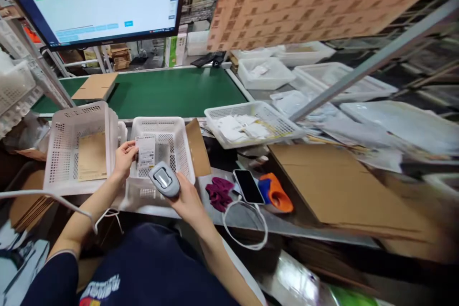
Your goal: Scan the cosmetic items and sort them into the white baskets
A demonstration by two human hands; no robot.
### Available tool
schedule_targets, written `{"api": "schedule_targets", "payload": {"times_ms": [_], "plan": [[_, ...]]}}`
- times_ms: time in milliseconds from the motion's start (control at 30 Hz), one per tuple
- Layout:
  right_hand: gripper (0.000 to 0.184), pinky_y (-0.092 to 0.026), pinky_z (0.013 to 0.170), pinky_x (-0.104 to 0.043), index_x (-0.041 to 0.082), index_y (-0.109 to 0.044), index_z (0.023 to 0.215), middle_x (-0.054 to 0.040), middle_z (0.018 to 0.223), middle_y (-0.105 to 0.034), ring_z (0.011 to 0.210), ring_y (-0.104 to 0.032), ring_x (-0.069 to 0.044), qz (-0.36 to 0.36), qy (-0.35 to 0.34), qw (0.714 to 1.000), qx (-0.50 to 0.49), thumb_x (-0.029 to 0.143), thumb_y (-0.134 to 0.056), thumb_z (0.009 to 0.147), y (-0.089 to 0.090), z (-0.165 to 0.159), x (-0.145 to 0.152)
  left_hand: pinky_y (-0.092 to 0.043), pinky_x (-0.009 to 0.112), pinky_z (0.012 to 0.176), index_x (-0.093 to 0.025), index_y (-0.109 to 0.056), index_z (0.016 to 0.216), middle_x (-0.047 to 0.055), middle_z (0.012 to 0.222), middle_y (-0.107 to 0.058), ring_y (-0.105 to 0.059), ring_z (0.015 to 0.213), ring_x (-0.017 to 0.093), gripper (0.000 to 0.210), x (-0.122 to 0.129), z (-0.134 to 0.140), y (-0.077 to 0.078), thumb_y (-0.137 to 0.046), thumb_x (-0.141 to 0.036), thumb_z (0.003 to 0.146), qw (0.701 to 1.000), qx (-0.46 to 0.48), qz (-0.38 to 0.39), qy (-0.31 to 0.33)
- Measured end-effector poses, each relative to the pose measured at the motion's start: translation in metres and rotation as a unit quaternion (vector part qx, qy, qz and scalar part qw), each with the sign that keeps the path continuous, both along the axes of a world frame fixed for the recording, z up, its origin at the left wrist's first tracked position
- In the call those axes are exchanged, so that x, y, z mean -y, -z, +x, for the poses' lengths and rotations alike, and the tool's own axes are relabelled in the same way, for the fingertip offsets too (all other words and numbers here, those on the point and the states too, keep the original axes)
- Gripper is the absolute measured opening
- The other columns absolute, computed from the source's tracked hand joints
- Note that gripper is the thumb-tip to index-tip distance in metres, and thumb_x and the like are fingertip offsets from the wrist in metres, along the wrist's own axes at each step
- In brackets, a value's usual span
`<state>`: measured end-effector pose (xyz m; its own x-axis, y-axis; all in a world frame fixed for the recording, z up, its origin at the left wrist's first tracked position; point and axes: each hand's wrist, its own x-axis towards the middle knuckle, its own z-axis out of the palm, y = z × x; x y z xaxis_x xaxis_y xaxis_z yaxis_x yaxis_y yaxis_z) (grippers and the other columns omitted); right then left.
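Forearms angle inward over the bench. We note the left hand [124, 157] pinching a label card [146, 151] (above a white basket [163, 129]); right hand [186, 201], grip clenched, clasps a scanner [164, 179].

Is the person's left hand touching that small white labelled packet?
Touching. The head view shows the left hand with its fingertips pinching the left edge of the white packet, held upright over the white basket.

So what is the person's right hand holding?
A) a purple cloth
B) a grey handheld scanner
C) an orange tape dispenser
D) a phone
B: the right hand grips a grey scanner, aimed at the white label that the left hand holds up.
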<state>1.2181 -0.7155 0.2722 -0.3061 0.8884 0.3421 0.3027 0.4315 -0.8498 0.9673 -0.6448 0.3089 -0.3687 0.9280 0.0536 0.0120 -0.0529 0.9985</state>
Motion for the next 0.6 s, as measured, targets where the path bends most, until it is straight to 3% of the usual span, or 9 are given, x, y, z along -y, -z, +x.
{"api": "schedule_targets", "payload": {"times_ms": [167, 300, 367, 467, 533, 600], "plan": [[0.033, -0.05, 0.082, -0.032, 0.02, -0.073, 0.116, -0.0099, 0.115, -0.074, 0.103, -0.072, -0.029, -0.098, 0.025, 0.989, 0.108, 0.021, -0.076, 0.084, 0.031, 0.005, 0.0, -0.064, 0.04, 0.091, -0.016, -0.071, 0.107, 0.013, 0.105, -0.082, -0.08, 0.101, 0.028, 0.035, -0.024, 0.025, 0.03, -0.079, -0.027, 0.074, 0.996, 0.041, -0.062, -0.048], [0.043, -0.056, 0.091, -0.04, 0.019, -0.073, 0.126, -0.0133, 0.121, -0.076, 0.114, -0.074, -0.037, -0.14, 0.033, 0.985, 0.099, 0.029, -0.076, 0.084, 0.058, 0.017, 0.002, -0.052, 0.047, 0.124, -0.017, -0.069, 0.127, 0.02, 0.146, -0.072, -0.066, 0.144, 0.033, 0.044, -0.016, 0.017, 0.026, -0.074, -0.019, 0.083, 0.997, -0.063, -0.023, -0.027], [0.048, -0.057, 0.095, -0.045, 0.018, -0.073, 0.126, -0.0157, 0.122, -0.075, 0.116, -0.073, -0.039, -0.149, 0.032, 0.986, 0.066, 0.037, -0.073, 0.083, 0.071, 0.024, 0.002, -0.043, 0.046, 0.133, -0.02, -0.066, 0.139, 0.017, 0.158, -0.065, -0.057, 0.155, 0.032, 0.05, -0.004, -0.011, 0.012, -0.075, -0.023, 0.09, 0.984, -0.162, 0.06, -0.041], [0.054, -0.057, 0.1, -0.05, 0.017, -0.074, 0.122, -0.018, 0.122, -0.074, 0.117, -0.073, -0.04, -0.147, 0.044, 0.988, 0.026, 0.05, -0.069, 0.079, 0.086, 0.033, 0.0, -0.042, 0.043, 0.133, -0.021, -0.06, 0.147, 0.014, 0.163, -0.059, -0.054, 0.155, 0.028, 0.051, 0.013, -0.081, -0.012, -0.07, -0.029, 0.098, 0.933, -0.292, 0.108, -0.178], [0.058, -0.058, 0.101, -0.052, 0.016, -0.075, 0.118, -0.0187, 0.121, -0.074, 0.115, -0.073, -0.041, -0.146, 0.054, 0.988, 0.014, 0.057, -0.069, 0.077, 0.09, 0.036, -0.002, -0.04, 0.047, 0.134, -0.017, -0.056, 0.145, 0.017, 0.16, -0.059, -0.053, 0.153, 0.03, 0.051, 0.023, -0.135, -0.021, -0.069, -0.024, 0.096, 0.904, -0.317, 0.048, -0.282], [0.06, -0.058, 0.101, -0.052, 0.015, -0.076, 0.115, -0.0188, 0.119, -0.074, 0.113, -0.074, -0.04, -0.142, 0.047, 0.989, 0.008, 0.061, -0.07, 0.077, 0.09, 0.036, -0.004, -0.041, 0.055, 0.131, -0.014, -0.058, 0.132, 0.02, 0.145, -0.066, -0.055, 0.148, 0.035, 0.046, 0.033, -0.181, -0.02, -0.075, -0.02, 0.089, 0.897, -0.307, -0.054, -0.313]]}}
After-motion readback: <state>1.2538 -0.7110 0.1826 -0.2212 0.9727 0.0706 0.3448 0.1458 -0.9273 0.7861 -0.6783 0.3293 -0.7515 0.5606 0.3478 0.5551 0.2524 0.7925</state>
